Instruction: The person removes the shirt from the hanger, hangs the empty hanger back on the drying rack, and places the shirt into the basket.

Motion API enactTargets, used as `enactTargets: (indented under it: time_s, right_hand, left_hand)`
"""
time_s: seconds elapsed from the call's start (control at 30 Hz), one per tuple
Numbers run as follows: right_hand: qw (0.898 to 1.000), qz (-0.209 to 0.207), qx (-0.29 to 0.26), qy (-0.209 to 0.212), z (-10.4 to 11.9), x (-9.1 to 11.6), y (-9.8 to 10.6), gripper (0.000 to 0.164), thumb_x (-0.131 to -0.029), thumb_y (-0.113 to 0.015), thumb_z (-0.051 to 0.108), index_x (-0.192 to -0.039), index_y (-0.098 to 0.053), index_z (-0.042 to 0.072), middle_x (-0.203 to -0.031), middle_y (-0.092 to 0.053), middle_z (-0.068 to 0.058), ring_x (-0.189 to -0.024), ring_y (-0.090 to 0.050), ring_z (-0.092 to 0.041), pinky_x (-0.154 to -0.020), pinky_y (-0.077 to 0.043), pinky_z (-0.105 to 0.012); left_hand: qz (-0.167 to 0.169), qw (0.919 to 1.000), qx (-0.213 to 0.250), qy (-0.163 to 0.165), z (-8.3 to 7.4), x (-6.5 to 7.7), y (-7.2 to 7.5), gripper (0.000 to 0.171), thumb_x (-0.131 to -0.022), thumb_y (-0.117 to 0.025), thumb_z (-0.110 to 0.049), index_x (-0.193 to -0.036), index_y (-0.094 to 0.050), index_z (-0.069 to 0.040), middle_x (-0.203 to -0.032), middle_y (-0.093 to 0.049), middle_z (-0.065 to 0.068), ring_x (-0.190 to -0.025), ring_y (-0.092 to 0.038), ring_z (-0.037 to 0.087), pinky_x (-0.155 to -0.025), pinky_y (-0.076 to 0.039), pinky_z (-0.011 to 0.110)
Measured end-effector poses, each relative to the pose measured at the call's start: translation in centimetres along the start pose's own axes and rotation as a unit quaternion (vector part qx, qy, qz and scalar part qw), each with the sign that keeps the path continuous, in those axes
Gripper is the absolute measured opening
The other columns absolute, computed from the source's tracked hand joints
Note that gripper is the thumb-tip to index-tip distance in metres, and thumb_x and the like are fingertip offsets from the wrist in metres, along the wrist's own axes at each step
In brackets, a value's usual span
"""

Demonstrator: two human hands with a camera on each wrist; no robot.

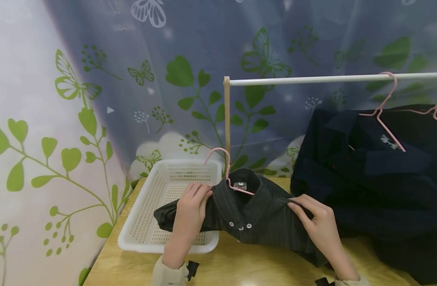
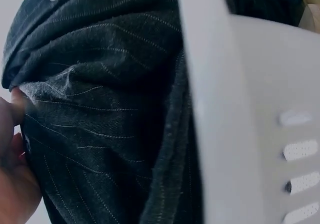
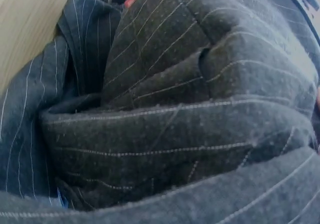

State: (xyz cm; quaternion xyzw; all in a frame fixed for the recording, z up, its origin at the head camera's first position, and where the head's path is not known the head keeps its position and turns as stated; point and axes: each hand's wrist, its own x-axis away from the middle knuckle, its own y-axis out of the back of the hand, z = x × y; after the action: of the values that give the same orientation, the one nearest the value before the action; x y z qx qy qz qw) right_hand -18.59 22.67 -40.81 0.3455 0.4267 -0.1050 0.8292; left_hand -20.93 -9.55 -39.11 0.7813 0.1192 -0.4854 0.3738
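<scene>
A dark pinstriped shirt (image 1: 272, 222) with white buttons at its collar spreads between both hands. A pink hanger (image 1: 227, 167) sits inside its neck, the hook rising above the collar. My left hand (image 1: 191, 206) pinches the shirt near one shoulder, over the white basket; the left wrist view shows the thumb and fingers (image 2: 17, 107) at the cloth's edge. My right hand (image 1: 318, 220) pinches the opposite shoulder between thumb and fingers. In the right wrist view, folds of striped cloth (image 3: 175, 129) fill the picture and the hand is almost wholly hidden.
A white perforated basket (image 1: 132, 222) stands on the wooden table (image 1: 247, 266) at the left. A white rail (image 1: 300, 80) on a wooden post (image 1: 227, 115) crosses behind. Dark garments (image 1: 365, 190) hang from pink hangers (image 1: 390, 93) at the right. A patterned curtain (image 1: 204, 39) backs everything.
</scene>
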Motion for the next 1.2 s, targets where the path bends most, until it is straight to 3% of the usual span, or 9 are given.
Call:
enactTargets:
  time_s: [0.23, 0.43, 0.5, 0.6, 0.73, 0.83, 0.9, 1.07, 1.2]
  right_hand:
    - [0.993, -0.059, 0.033, -0.098, -0.9, -0.4, 1.6, 0.012, -0.093, -0.072, 0.001, -0.098, -0.079, 0.01, -0.088, -0.073, -0.003, -0.083, -0.058, 0.011, -0.076, -0.043, -0.008]
    - [0.986, -0.026, 0.076, -0.148, -1.0, -0.3, 1.6, 0.021, -0.101, -0.064, 0.013, -0.12, -0.073, 0.014, -0.11, -0.073, -0.007, -0.099, -0.066, -0.023, -0.086, -0.047, -0.034]
    - [0.989, -0.024, 0.066, -0.134, -0.5, -0.3, 1.4, 0.029, -0.103, -0.06, 0.011, -0.13, -0.068, 0.015, -0.12, -0.068, -0.01, -0.107, -0.06, -0.031, -0.089, -0.044, -0.044]
    - [0.995, -0.04, 0.039, -0.077, 0.7, -0.3, 1.1, 0.034, -0.102, -0.057, 0.006, -0.135, -0.065, 0.013, -0.128, -0.062, -0.012, -0.114, -0.052, -0.032, -0.099, -0.037, -0.037]
    - [0.999, -0.033, 0.04, -0.005, 2.4, -0.3, 0.2, 0.042, -0.104, -0.058, 0.039, -0.135, -0.064, 0.013, -0.133, -0.06, -0.013, -0.121, -0.049, -0.034, -0.108, -0.031, -0.034]
    - [0.997, -0.013, 0.078, 0.009, 3.0, -0.1, -0.6, 0.063, -0.098, -0.055, 0.062, -0.136, -0.062, 0.013, -0.132, -0.06, -0.014, -0.12, -0.05, -0.037, -0.105, -0.034, -0.049]
    - [0.995, -0.012, 0.103, 0.002, 3.0, 0.0, -0.9, 0.059, -0.096, -0.064, 0.054, -0.136, -0.061, 0.011, -0.13, -0.059, -0.015, -0.118, -0.051, -0.038, -0.099, -0.037, -0.056]
    - [0.99, -0.042, 0.13, -0.04, 2.2, 0.1, -0.7, 0.053, -0.08, -0.077, 0.004, -0.13, -0.061, 0.006, -0.127, -0.06, -0.019, -0.111, -0.053, -0.042, -0.089, -0.04, -0.059]
    - [0.985, -0.035, 0.152, -0.069, 1.9, 0.1, -0.7, 0.059, -0.077, -0.083, 0.003, -0.131, -0.059, 0.007, -0.126, -0.059, -0.019, -0.108, -0.054, -0.042, -0.09, -0.041, -0.061]
  left_hand:
    - [-0.034, 0.999, 0.027, 0.009, 0.9, 0.0, 1.0, 0.005, -0.096, -0.066, -0.007, -0.092, -0.068, -0.007, -0.088, -0.066, 0.006, -0.084, -0.062, 0.023, -0.073, -0.054, 0.038]
    - [-0.026, 0.999, 0.036, 0.002, 0.8, -0.1, 1.3, 0.011, -0.099, -0.062, -0.013, -0.091, -0.068, -0.007, -0.087, -0.065, 0.005, -0.085, -0.062, 0.023, -0.074, -0.054, 0.038]
    - [-0.028, 0.999, 0.033, 0.006, 0.7, -0.1, 1.2, 0.008, -0.097, -0.065, -0.01, -0.091, -0.068, -0.008, -0.086, -0.065, 0.004, -0.084, -0.062, 0.022, -0.072, -0.054, 0.037]
    - [-0.03, 0.9991, 0.028, 0.01, 0.6, 0.0, 1.0, 0.004, -0.094, -0.069, -0.006, -0.09, -0.069, -0.008, -0.086, -0.066, 0.004, -0.083, -0.063, 0.021, -0.071, -0.054, 0.036]
    - [-0.028, 0.9992, 0.028, 0.008, 0.3, -0.1, 0.8, 0.005, -0.094, -0.069, -0.007, -0.089, -0.069, -0.007, -0.085, -0.066, 0.004, -0.081, -0.063, 0.021, -0.07, -0.054, 0.036]
    - [-0.027, 0.9992, 0.03, 0.004, 0.1, -0.2, 0.8, 0.006, -0.095, -0.069, -0.009, -0.089, -0.069, -0.007, -0.084, -0.066, 0.003, -0.08, -0.062, 0.021, -0.069, -0.054, 0.035]
    - [-0.024, 0.9992, 0.033, 0.001, 0.0, -0.2, 0.8, 0.006, -0.095, -0.069, -0.009, -0.089, -0.068, -0.007, -0.083, -0.065, 0.003, -0.078, -0.061, 0.02, -0.068, -0.053, 0.034]
    - [-0.006, 0.9991, 0.043, -0.007, 0.1, -0.1, 1.0, 0.006, -0.095, -0.068, -0.008, -0.089, -0.068, -0.009, -0.083, -0.064, 0.002, -0.076, -0.059, 0.017, -0.066, -0.051, 0.031]
    - [0.003, 0.9988, 0.048, -0.012, 0.0, -0.1, 1.1, 0.005, -0.095, -0.068, -0.008, -0.09, -0.068, -0.009, -0.083, -0.064, 0.001, -0.075, -0.057, 0.015, -0.064, -0.05, 0.029]
